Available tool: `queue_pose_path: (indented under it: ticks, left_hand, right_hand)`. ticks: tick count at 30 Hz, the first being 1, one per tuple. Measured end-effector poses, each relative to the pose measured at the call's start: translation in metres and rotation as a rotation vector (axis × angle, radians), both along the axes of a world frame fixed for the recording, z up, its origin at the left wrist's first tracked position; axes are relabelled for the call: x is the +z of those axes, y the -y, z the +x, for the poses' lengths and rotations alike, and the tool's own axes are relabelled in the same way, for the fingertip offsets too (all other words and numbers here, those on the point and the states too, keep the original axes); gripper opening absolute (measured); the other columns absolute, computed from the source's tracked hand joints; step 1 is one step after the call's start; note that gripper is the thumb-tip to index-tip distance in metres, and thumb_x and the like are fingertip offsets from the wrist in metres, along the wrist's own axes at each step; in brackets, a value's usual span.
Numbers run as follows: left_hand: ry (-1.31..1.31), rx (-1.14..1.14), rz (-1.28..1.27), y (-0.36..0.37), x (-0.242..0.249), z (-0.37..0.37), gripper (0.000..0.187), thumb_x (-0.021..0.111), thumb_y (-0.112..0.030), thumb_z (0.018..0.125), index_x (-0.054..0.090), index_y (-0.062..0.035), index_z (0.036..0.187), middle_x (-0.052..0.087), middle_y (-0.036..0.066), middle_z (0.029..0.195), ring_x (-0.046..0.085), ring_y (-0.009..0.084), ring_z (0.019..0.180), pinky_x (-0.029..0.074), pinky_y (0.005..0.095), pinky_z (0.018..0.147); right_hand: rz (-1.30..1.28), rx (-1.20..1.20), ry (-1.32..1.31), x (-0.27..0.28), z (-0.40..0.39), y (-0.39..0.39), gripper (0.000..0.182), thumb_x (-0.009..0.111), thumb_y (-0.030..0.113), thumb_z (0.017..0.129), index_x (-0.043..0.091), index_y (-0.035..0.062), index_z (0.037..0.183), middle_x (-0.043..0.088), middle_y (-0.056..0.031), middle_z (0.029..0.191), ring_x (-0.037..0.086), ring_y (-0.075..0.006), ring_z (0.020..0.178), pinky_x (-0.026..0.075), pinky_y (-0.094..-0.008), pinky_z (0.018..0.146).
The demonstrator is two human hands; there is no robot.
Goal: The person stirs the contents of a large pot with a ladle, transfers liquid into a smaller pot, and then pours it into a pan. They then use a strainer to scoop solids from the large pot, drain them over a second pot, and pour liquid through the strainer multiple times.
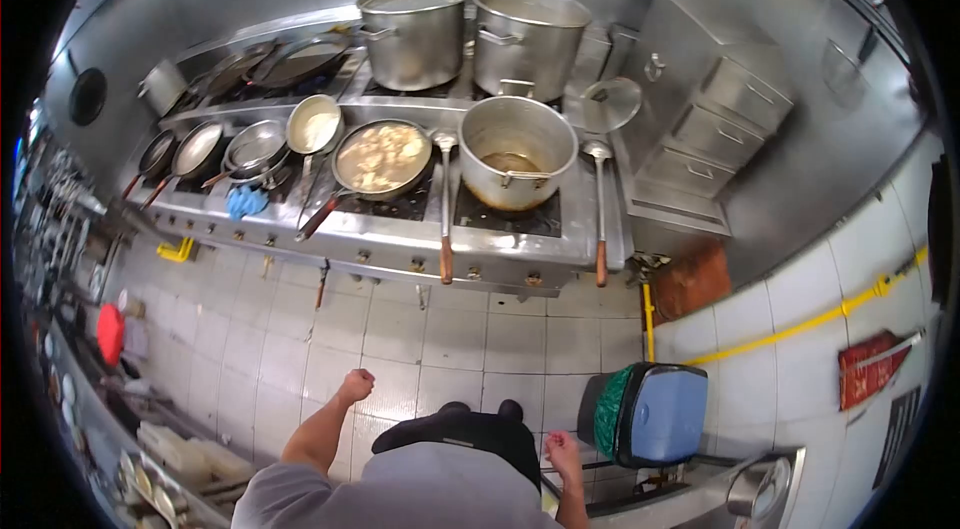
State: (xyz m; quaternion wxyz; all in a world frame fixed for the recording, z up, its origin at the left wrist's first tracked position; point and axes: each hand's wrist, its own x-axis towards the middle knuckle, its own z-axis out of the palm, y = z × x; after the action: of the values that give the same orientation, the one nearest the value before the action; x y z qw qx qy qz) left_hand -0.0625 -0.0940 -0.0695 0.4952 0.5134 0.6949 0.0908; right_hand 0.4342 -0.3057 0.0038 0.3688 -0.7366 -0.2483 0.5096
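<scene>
My left hand (356, 386) hangs over the tiled floor in front of the stove, its fingers loosely curled with nothing showing in them. Low on the other side, my right hand (563, 453) is also curled and looks bare, close to the blue bin (665, 414) with a green liner. Neither hand touches the stove. Ahead, a frying pan (383, 157) holds pale chunks in liquid. To its right, a large pot (518, 134) has brownish residue inside. A wooden-handled ladle (446, 209) lies between them, and another long-handled ladle (599, 209) lies right of the pot.
Two tall stockpots (415, 44) stand on the back burners. Several smaller pans line the stove's left side, near a crumpled blue cloth (246, 202). Steel drawers (715, 134) and a yellow pipe (780, 334) are at right. A cluttered counter runs along the left.
</scene>
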Motion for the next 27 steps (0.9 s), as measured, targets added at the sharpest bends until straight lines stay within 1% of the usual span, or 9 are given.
queue_pose_path:
  ticks: [4,10,12,14,15,17,21,24,27]
  left_hand:
    - [0.056,0.461,-0.134,0.086,0.013,-0.034,0.017,0.055,-0.012,0.082,0.065,0.0003,0.087,0.062,0.010,0.067,0.059,0.0171,0.055,0.049,0.0307,0.047]
    - [0.078,0.689,-0.260,0.224,0.033,0.005,0.020,0.055,-0.007,0.077,0.063,0.0005,0.094,0.064,0.010,0.076,0.061,0.0161,0.064,0.049,0.0299,0.049]
    - [0.133,0.750,-0.240,0.260,0.032,0.033,0.021,0.055,-0.008,0.078,0.063,0.0007,0.096,0.064,0.009,0.077,0.061,0.0161,0.064,0.050,0.0297,0.050]
    - [0.192,0.802,-0.210,0.292,0.034,0.062,0.023,0.055,-0.008,0.078,0.063,0.0008,0.097,0.064,0.009,0.078,0.061,0.0160,0.064,0.050,0.0294,0.051]
    - [0.179,0.803,-0.212,0.306,0.035,0.078,0.024,0.054,-0.009,0.079,0.063,0.0012,0.099,0.065,0.009,0.078,0.061,0.0160,0.065,0.050,0.0291,0.052]
    - [0.175,0.851,-0.197,0.328,0.036,0.108,0.025,0.053,-0.010,0.081,0.063,0.0016,0.101,0.065,0.010,0.079,0.062,0.0160,0.066,0.051,0.0289,0.053]
    - [0.131,0.957,-0.255,0.364,0.065,0.159,0.030,0.053,-0.015,0.081,0.065,0.0040,0.100,0.068,0.012,0.082,0.064,0.0162,0.072,0.052,0.0297,0.058]
    - [0.041,0.841,-0.181,0.393,0.060,0.170,0.030,0.055,-0.019,0.077,0.068,0.0027,0.092,0.069,0.013,0.081,0.064,0.0198,0.074,0.053,0.0311,0.067]
    - [0.015,0.841,-0.174,0.400,0.056,0.164,0.027,0.055,-0.018,0.075,0.069,0.0017,0.087,0.068,0.011,0.074,0.063,0.0183,0.068,0.052,0.0316,0.060]
  right_hand:
    - [0.065,0.256,0.138,0.015,0.038,-0.064,0.020,0.061,0.011,0.087,0.060,0.0031,0.105,0.059,-0.0012,0.079,0.056,-0.0093,0.069,0.048,-0.0256,0.056]
    - [0.521,0.482,0.168,0.085,0.056,-0.205,0.024,0.065,0.008,0.082,0.059,0.0037,0.105,0.058,-0.0009,0.088,0.052,-0.0108,0.081,0.044,-0.0251,0.073]
    - [0.605,0.539,0.370,0.142,0.042,-0.260,0.026,0.065,0.007,0.081,0.059,0.0036,0.105,0.057,-0.0041,0.095,0.053,-0.0137,0.087,0.044,-0.0268,0.076]
    - [0.845,0.561,0.441,0.177,0.031,-0.319,0.028,0.065,0.006,0.079,0.058,0.0035,0.106,0.056,-0.0070,0.099,0.053,-0.0172,0.091,0.044,-0.0278,0.077]
    - [0.914,0.574,0.577,0.199,0.022,-0.346,0.029,0.064,0.004,0.076,0.057,0.0018,0.104,0.056,-0.0141,0.099,0.055,-0.0296,0.095,0.044,-0.0376,0.085]
    - [1.154,0.580,0.757,0.235,0.003,-0.396,0.040,0.063,0.006,0.075,0.053,0.0015,0.114,0.050,-0.0183,0.119,0.047,-0.0370,0.112,0.037,-0.0428,0.098]
    - [1.174,0.613,1.179,0.269,-0.035,-0.461,0.063,0.068,0.014,0.075,0.041,0.0002,0.130,0.045,-0.0199,0.130,0.039,-0.0375,0.123,0.028,-0.0480,0.106]
    - [1.041,0.784,1.254,0.240,-0.038,-0.489,0.065,0.069,0.018,0.075,0.040,0.0019,0.131,0.045,-0.0180,0.130,0.040,-0.0350,0.122,0.026,-0.0485,0.107]
    - [1.031,0.726,1.327,0.231,-0.041,-0.496,0.054,0.066,0.024,0.078,0.047,0.0033,0.124,0.052,-0.0170,0.119,0.046,-0.0338,0.114,0.030,-0.0474,0.102]
